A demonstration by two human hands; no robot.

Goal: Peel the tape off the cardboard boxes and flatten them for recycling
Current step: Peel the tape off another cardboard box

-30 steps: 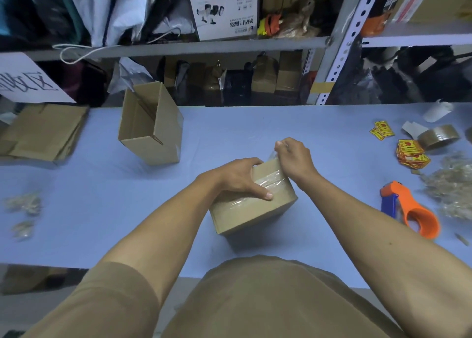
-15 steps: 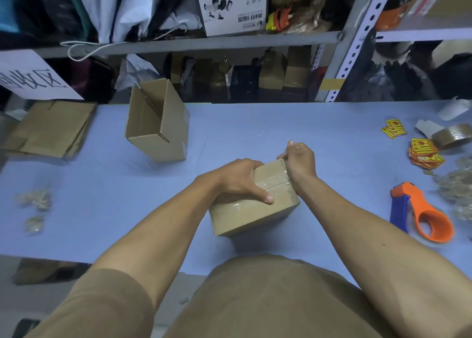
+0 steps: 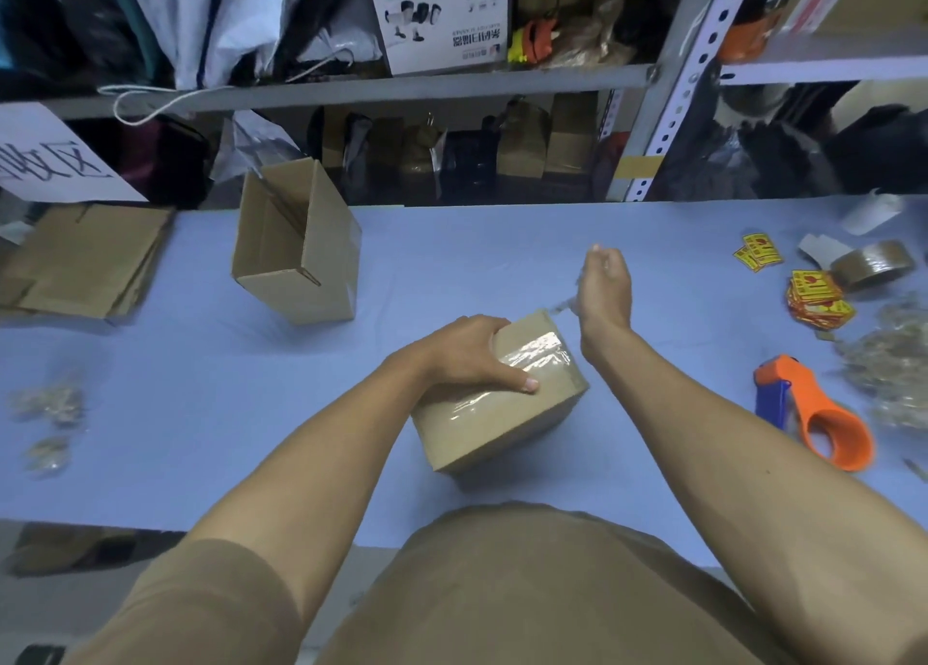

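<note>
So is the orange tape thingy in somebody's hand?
No, the orange tape dispenser lies alone on the blue table, while the left hand holds the taped box and the right hand pulls tape.

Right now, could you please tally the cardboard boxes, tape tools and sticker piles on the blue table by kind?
Standing boxes: 2, the taped box and the open box
Flattened cardboard stack: 1
Tape dispenser: 1
Tape roll: 1
Sticker piles: 2, and
Total: 7

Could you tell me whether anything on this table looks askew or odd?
The open box behind the left hand stands tipped on one bottom edge instead of lying flat. Otherwise nothing stands out.
</note>
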